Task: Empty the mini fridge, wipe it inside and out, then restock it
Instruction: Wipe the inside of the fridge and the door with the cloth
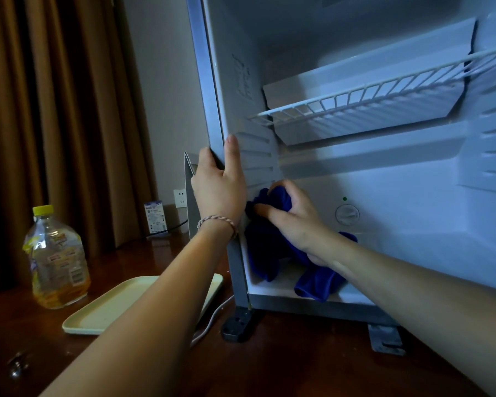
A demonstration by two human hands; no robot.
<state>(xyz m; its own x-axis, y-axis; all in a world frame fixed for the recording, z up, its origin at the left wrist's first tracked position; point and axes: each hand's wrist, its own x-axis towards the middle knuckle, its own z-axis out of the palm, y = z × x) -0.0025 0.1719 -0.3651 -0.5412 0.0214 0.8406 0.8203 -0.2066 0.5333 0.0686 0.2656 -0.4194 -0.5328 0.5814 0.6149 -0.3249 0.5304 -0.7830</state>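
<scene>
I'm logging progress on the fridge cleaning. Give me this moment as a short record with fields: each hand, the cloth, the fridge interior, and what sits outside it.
left hand: grips the front left edge of the fridge
right hand: holds the blue cloth against the lower left inner wall
cloth: bunched, part trailing onto the fridge floor
interior: no food visible; wire shelf in place, dial on the back wall
outside: bottle with yellow cap and pale tray on the wooden table, left of the fridge

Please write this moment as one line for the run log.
stage: wiping inside | left hand: grips fridge front edge | right hand: presses blue cloth to lower left wall | shelf: bare
</scene>
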